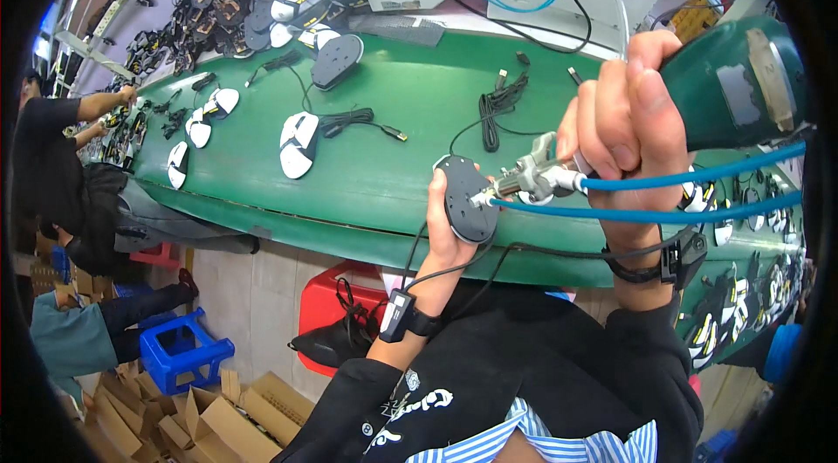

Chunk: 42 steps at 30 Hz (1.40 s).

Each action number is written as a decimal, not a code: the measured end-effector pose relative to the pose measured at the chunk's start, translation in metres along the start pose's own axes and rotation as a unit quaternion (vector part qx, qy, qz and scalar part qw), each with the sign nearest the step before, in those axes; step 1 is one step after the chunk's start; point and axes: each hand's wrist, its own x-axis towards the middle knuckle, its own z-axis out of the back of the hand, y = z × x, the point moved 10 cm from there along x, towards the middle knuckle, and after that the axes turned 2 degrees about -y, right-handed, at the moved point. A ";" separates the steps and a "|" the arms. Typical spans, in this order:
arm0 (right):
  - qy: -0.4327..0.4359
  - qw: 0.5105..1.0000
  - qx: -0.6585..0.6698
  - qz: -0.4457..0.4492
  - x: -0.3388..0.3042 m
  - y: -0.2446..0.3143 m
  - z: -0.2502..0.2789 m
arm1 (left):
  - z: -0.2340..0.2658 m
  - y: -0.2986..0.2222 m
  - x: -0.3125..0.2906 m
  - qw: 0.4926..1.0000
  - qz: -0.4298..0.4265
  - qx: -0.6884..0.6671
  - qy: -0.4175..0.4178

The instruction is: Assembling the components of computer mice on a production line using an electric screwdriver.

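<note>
Green conveyor belt runs across the view, with white-and-black computer mice and their coiled black cables lying on it, a heap of black and white mouse parts at the far end, and grey metal housings beyond.

Your left hand grasps a dark grey oval mouse base, underside up, held up just in front of the belt's near edge. Your right hand is clenched round a dark green pneumatic screwdriver with a silver metal nose, its tip touching the base near the right rim.

To do this well — keep the base pinned flat against your palm, nose square to the surface, and don't let the two blue air hoses drag the tool sideways. The thin black cable looping under your wrists could snag, so keep it slack and out of the way.

Hard to make out: the screw or hole under the tip is too small to see. Your left fingers are behind the base. The tool's rear is cut off by the dark rim — also the belt's right end. A person in a black top works at far left, partly cropped.
</note>
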 end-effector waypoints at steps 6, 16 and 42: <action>0.008 1.000 -0.010 -0.023 -0.010 -0.022 0.008 | 0.004 0.000 -0.009 0.999 -0.012 -0.014 -0.038; -0.007 0.998 -0.037 -0.044 -0.016 -0.027 0.009 | 0.001 -0.007 -0.011 0.999 -0.023 0.001 -0.047; 0.133 0.984 0.114 0.018 -0.020 -0.011 -0.016 | 0.007 -0.022 -0.003 0.999 -0.037 -0.028 -0.020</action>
